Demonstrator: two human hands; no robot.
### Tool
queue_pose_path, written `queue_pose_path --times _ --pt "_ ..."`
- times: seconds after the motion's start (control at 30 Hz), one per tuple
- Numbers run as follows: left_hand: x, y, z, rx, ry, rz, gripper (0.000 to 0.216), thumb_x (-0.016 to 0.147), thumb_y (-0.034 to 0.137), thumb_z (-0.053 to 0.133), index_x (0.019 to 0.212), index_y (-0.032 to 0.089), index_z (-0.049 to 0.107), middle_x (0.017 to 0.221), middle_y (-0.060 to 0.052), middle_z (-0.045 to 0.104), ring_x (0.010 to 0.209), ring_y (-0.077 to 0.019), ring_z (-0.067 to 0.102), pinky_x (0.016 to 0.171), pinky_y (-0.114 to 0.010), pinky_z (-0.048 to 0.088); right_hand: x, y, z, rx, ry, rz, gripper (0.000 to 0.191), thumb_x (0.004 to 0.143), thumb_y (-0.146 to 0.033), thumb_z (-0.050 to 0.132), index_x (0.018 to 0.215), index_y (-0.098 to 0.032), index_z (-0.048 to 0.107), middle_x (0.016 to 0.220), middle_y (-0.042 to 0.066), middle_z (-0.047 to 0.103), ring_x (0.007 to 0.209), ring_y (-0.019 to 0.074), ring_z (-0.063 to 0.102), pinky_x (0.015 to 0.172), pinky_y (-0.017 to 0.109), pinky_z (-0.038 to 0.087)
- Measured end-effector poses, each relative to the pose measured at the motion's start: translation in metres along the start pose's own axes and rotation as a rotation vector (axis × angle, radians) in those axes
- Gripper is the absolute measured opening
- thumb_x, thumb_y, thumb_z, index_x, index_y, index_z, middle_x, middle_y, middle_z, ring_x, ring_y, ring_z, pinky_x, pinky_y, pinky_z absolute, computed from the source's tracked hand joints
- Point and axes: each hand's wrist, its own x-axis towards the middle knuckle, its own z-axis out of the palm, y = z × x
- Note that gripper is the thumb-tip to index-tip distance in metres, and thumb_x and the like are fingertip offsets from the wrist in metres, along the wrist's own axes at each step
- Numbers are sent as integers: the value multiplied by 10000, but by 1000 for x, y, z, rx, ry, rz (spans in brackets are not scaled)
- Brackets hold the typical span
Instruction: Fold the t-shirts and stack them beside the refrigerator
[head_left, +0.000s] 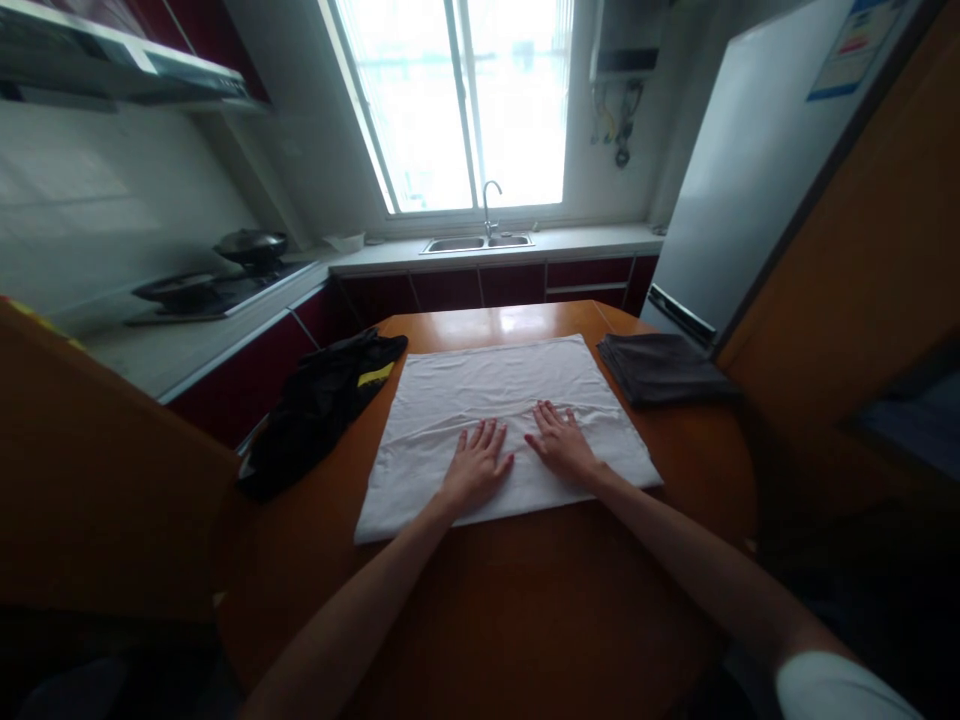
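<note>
A white cloth (495,375) lies spread in a rough rectangle on the wooden table (525,590), with shallow wrinkles across its middle. It looks like a folded garment or sheet; I cannot tell which. My left hand (478,465) rests flat on its near half, palm down, fingers spread. To the right of it, my right hand (562,445) also presses flat on the cloth with fingers apart, close to a crease. Neither hand grips anything.
Black clothing with a yellow patch (322,405) hangs over the table's left edge. Folded dark grey fabric (664,368) sits on the right. Beyond the table are a counter with a sink (480,243), a stove with pans (251,245) at left, and a fridge (750,170) at right.
</note>
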Motion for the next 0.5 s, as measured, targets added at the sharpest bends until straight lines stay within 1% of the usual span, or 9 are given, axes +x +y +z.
queue_pose_path --times 0.1,0.17,0.3,0.4,0.47,0.5 --pt "1 1 -3 5 -23 -11 643 1036 505 325 1601 202 288 1671 -84 202 1551 -281 166 1239 -534 159 -8 23 -6 -21 -29 104 722 1043 -527 239 1581 -47 275 1652 186 220 1553 265 157 1234 526 98" --pt "1 1 -3 9 -29 -11 641 1035 500 330 1602 206 285 1672 -82 197 1550 -281 169 1238 -535 167 -14 40 -10 -25 -61 144 740 1043 -547 208 1584 -46 267 1657 185 201 1553 269 157 1234 517 113" --pt "1 0 -1 8 -26 -5 641 1035 494 327 1601 194 291 1671 -84 193 1548 -288 174 1232 -545 183 -28 70 -17 -62 -8 181 750 1042 -566 145 1593 -68 252 1671 155 175 1560 244 123 1241 499 119" --pt "1 0 0 8 -21 1 643 1035 495 321 1599 185 295 1670 -88 193 1549 -285 173 1234 -547 169 -37 88 -21 -98 -27 244 741 1044 -555 159 1579 -59 288 1661 159 216 1551 249 170 1240 509 131" --pt "1 0 -1 7 -24 -2 645 1035 495 321 1598 180 296 1669 -90 195 1548 -286 176 1234 -547 168 -41 96 -24 -117 -39 258 729 1045 -540 184 1568 -47 309 1656 161 232 1543 259 198 1238 523 138" --pt "1 0 -1 5 -26 -5 646 1035 495 321 1598 179 296 1669 -92 197 1548 -287 178 1233 -549 171 -43 97 -26 -129 -23 262 719 1046 -527 194 1563 -42 316 1655 162 234 1543 262 198 1237 529 136"
